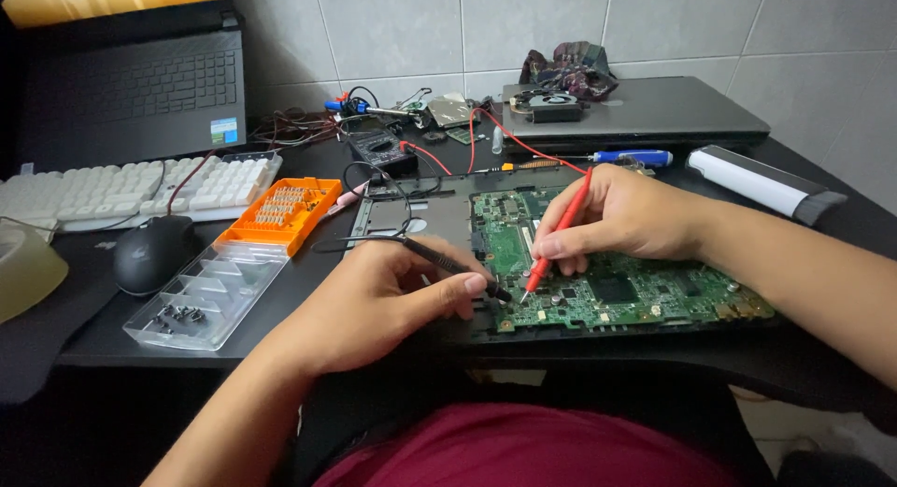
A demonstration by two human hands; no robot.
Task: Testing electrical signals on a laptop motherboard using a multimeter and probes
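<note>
A green circuit board (pixel 645 295) lies in an opened laptop base (pixel 439 216) at the desk's front edge. My left hand (pixel 383 300) grips a black test probe (pixel 448 263), its tip down on the board's near left part. My right hand (pixel 621 216) pinches a red test probe (pixel 556 239) like a pen, with its tip touching the board just right of the black tip. The two tips sit close together. Red and black leads run back to a dark meter (pixel 383 150) behind the laptop base.
An orange bit case (pixel 280 211) and a clear screw tray (pixel 210 295) lie left of the board. A black mouse (pixel 154 253), a white keyboard (pixel 121 188) and an open laptop (pixel 131 85) stand further left. Behind are a closed grey laptop (pixel 654 113), a blue-handled screwdriver (pixel 631 157) and a white and grey bar (pixel 761 180).
</note>
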